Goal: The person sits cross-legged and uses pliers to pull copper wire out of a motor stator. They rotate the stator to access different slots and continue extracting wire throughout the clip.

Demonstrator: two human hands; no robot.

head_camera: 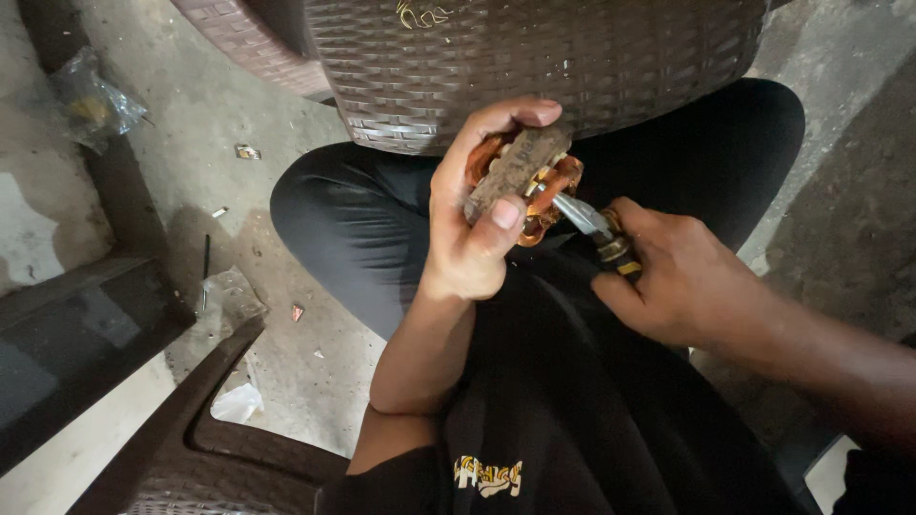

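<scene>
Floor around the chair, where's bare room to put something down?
Bare concrete lies between the knee and the dark ledge, with only small scraps. It is crowded at the lap: left hand grips the copper coil, right hand holds a tool.

Floor (286,114): bare grey concrete, rough, stained and dusty. On it, top left, a crumpled clear plastic bag (91,100) against a dark raised strip. Small scrap (247,152) right of that, a pale fleck (219,212) lower down. Thin dark rod (206,259) lies about upright in frame, beside a flattened clear wrapper (229,296). Small reddish chip (298,312) just right of the wrapper. White crumpled scrap (236,403) near the brown chair arm (181,401) at bottom left. Dark flat slab (76,334) at the left edge. Brown woven stool (534,57) stands on the floor at top centre; a second woven piece (239,38) just left of it.
</scene>
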